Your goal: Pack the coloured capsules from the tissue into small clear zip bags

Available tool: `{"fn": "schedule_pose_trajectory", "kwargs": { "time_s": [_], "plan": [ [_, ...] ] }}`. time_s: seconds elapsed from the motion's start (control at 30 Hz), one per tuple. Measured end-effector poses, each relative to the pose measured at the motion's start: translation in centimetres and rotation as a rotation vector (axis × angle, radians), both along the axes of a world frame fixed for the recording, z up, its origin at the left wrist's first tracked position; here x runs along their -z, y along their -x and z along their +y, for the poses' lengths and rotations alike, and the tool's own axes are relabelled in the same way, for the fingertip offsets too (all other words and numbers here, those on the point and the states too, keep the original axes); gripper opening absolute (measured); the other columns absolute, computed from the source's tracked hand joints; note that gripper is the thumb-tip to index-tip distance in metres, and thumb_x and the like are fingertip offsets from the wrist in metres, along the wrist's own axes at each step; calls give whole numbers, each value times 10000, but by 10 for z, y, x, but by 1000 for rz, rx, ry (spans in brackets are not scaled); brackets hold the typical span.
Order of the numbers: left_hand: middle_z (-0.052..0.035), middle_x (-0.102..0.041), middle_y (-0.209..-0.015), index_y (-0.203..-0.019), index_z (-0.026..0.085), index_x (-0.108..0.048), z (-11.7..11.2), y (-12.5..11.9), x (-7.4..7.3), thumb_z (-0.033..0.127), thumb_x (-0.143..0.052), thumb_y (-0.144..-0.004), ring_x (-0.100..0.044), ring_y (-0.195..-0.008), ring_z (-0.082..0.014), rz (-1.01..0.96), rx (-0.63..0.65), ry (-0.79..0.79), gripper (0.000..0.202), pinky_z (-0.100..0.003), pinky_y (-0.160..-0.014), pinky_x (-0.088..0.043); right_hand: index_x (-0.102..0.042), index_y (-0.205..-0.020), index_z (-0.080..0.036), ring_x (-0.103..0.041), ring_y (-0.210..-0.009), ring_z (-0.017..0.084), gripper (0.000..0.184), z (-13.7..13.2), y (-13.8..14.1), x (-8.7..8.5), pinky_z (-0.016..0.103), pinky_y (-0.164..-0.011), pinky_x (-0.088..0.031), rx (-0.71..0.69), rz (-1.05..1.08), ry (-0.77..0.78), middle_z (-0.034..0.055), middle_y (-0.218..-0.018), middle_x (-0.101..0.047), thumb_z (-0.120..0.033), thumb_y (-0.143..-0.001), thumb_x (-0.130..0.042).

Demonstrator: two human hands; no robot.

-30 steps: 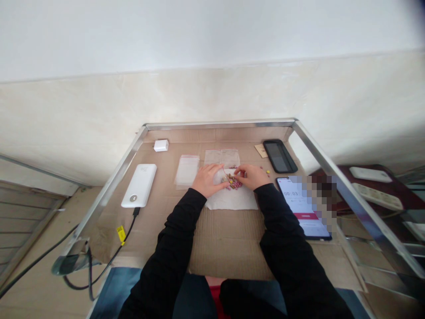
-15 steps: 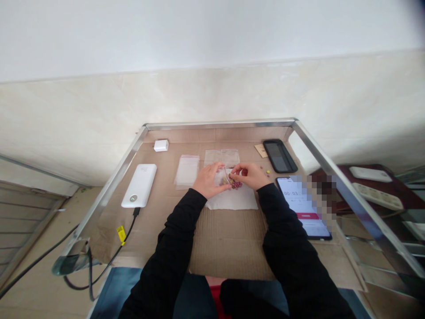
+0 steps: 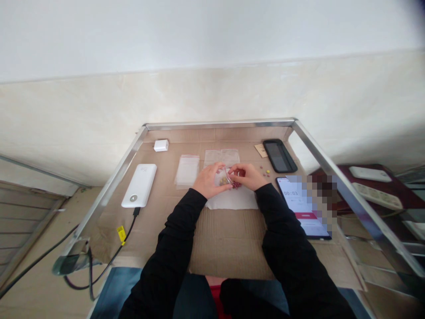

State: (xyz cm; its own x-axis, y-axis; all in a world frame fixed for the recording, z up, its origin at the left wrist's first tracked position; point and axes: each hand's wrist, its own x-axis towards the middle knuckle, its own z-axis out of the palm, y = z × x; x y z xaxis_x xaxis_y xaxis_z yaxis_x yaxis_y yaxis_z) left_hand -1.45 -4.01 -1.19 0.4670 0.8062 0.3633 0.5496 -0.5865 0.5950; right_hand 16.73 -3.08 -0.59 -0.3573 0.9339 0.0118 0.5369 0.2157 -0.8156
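My left hand holds a small clear zip bag between thumb and fingers, its mouth turned to the right. Pale tan beads show in or behind the clear plastic. At the bag's mouth, my right hand has its fingertips pinched together; whatever they hold is too small to make out. Just below the right fingers, a pile of dark red beads lies on a white sheet of paper, partly covered by both hands.
Clear zip bags lie left of my hands, with more flat bags behind. A power bank with a cable and a white charger are on the left. Right are a black phone, a lit phone and a few loose beads.
My right hand has shifted slightly left, its fingertips now closer to the bag's mouth. The left hand stays in place with the bag.
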Motion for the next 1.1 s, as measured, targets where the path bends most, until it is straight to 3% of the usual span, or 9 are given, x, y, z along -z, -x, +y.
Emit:
{"fn": "schedule_pose_trajectory", "kwargs": {
  "time_s": [0.13,0.3,1.1],
  "plan": [
    [-57,-545,-1021,-1101,189,-379,0,1,1,483,-644,-596,-543,-861,-178,7,-3,-3,642,-345,-798,-423,-616,-709,-154,-426,-475,74,160,0,-8,0,200,-468,-283,30,-222,-121,-15,-549,-523,-297,-674,-551],
    [-60,-548,-1013,-1103,189,-378,0,1,1,486,-646,-592,-544,-861,-183,16,-2,-1,649,-345,-794,-421,-633,-693,-180,-448,-495,84,158,-3,-8,-1,208,-477,-263,12,-373,-118,-14,-554,-548,-322,-653,-576],
    [-61,-542,-1039,-1123,197,-388,2,2,3,466,-630,-616,-544,-858,-180,48,-9,-3,623,-354,-804,-415,-599,-653,-191,-482,-523,94,127,-6,4,-3,208,-480,-270,-47,-443,-115,-11,-577,-568,-316,-631,-603]
  ]
}}
